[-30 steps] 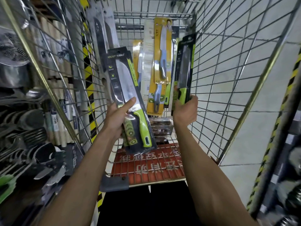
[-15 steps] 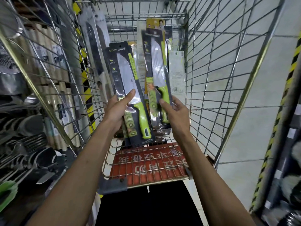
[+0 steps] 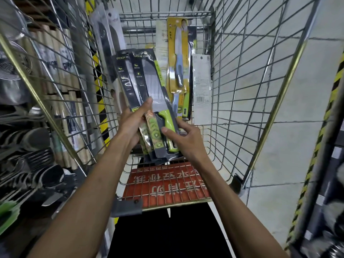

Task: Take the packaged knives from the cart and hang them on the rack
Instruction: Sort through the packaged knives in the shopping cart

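Note:
Two black packaged knives with green handles (image 3: 149, 90) are stacked one on the other above the wire cart (image 3: 242, 90). My left hand (image 3: 133, 118) grips the stack from the left, thumb across the front. My right hand (image 3: 183, 138) holds the lower right of the front pack at its green handle. Deeper in the cart stand a yellow packaged knife (image 3: 177, 58), a white-backed pack (image 3: 202, 86) and grey knife packs (image 3: 109, 38) leaning at the left.
The cart's red child-seat flap (image 3: 165, 185) lies near me. Shelves of metal ladles and utensils (image 3: 28, 164) fill the left side. A yellow-black striped post (image 3: 97, 75) stands behind the cart's left wall. Grey tiled floor (image 3: 297, 127) is at the right.
My right hand has brought its green-handled knife pack leftward and laid it on top of the pack in my left hand. Both packs now sit together.

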